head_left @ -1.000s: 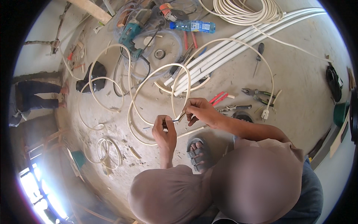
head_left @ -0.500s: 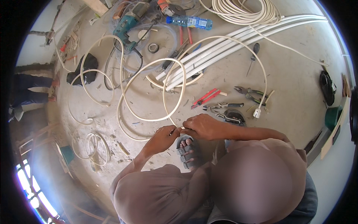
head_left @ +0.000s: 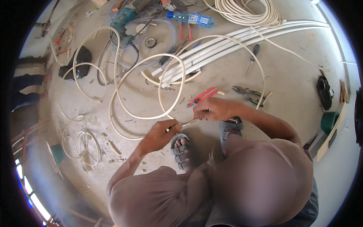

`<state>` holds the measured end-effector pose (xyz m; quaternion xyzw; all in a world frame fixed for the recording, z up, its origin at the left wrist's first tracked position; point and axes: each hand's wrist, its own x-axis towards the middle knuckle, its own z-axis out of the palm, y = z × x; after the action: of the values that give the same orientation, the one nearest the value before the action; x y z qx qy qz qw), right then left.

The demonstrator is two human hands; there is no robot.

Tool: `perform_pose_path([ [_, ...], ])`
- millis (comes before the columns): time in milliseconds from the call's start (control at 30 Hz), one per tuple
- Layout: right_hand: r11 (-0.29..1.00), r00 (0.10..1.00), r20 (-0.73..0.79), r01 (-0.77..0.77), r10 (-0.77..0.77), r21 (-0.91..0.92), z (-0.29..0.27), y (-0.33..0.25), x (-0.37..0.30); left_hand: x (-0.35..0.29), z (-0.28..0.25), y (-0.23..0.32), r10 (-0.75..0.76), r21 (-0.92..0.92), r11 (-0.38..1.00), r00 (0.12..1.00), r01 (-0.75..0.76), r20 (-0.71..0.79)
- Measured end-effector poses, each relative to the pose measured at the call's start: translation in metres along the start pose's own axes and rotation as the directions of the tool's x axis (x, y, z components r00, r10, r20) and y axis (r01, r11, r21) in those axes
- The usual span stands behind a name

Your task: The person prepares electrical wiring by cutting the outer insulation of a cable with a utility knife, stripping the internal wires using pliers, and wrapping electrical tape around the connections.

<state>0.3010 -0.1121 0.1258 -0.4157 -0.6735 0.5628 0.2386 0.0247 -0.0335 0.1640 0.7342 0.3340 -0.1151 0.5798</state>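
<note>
Both my hands work at the end of a cream cable [head_left: 180,94] that loops over the floor before me. My left hand [head_left: 160,133] is closed round the cable near its end, just above my left sandal. Up and to the right, my right hand [head_left: 213,109] pinches the thin wires [head_left: 190,121] stretched between the hands; its fingertips are slightly blurred. A red cutter [head_left: 204,97] lies just beyond the right hand. Combination pliers [head_left: 247,94] with dark green handles lie right of it. A screwdriver [head_left: 253,58] is farther off.
White conduit pipes [head_left: 227,47] lie diagonally ahead, with a coil of cream cable [head_left: 251,11] behind. A teal power drill [head_left: 124,20], a tape roll [head_left: 151,42] and a blue-capped bottle [head_left: 191,19] lie at the far side. A black bag [head_left: 77,64] sits left; a black shoe [head_left: 324,92] right.
My hands, together before, have drawn apart, the right one moving up and right. Thin wires now show between them. The white plug and the side cutters are hidden by my right hand and forearm.
</note>
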Motion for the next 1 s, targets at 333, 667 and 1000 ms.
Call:
perform_pose_path([
  [333,0.780,0.862,-0.347,-0.491,0.370,-0.389,-0.021,0.054,-0.112,0.026,0.027,-0.053,0.028,0.294,0.950,0.965,-0.106,0.260],
  [667,0.763,0.928,-0.294,-0.360,0.231,-0.537,0.034,0.092,-0.094,0.063,0.024,0.013,0.209,-0.322,0.934,0.967,-0.153,0.148],
  [1000,0.721,0.644,-0.331,-0.569,0.690,0.396,0.013,-0.013,-0.120,0.105,0.051,0.020,0.236,-0.447,0.866,0.971,-0.223,-0.028],
])
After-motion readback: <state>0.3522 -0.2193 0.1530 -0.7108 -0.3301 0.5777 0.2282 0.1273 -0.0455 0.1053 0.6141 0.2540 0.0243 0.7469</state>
